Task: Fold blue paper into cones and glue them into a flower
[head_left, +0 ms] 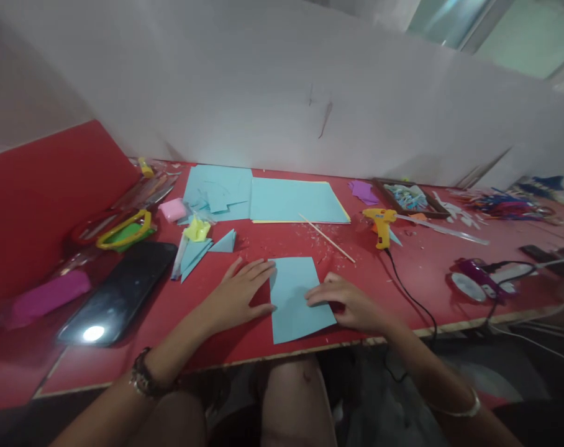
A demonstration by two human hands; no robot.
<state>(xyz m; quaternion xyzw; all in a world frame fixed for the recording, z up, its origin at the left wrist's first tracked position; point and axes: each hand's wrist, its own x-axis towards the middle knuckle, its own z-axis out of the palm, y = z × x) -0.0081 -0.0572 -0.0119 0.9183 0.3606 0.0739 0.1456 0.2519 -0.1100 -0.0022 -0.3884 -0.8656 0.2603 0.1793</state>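
Note:
A light blue sheet of paper (294, 295) lies on the red table in front of me, its lower right corner a little skewed. My left hand (240, 292) rests flat at the sheet's left edge, fingers stretched out and touching it. At the right edge, my right hand (347, 301) is closed on the paper, index finger over the top and the other fingers curled; the thumb is mostly hidden. Beyond the sheet lies a thin wooden stick (328, 239). Folded blue paper pieces (195, 256) lie to the left of my left hand.
Stacked blue sheets (295, 200) lie at the back by the wall. A yellow glue gun (381, 225) with a black cord stands right. At left are a black phone (118, 295), yellow-handled scissors (126, 233) and a pink pack (49, 298). A tray (435, 208) holds scraps.

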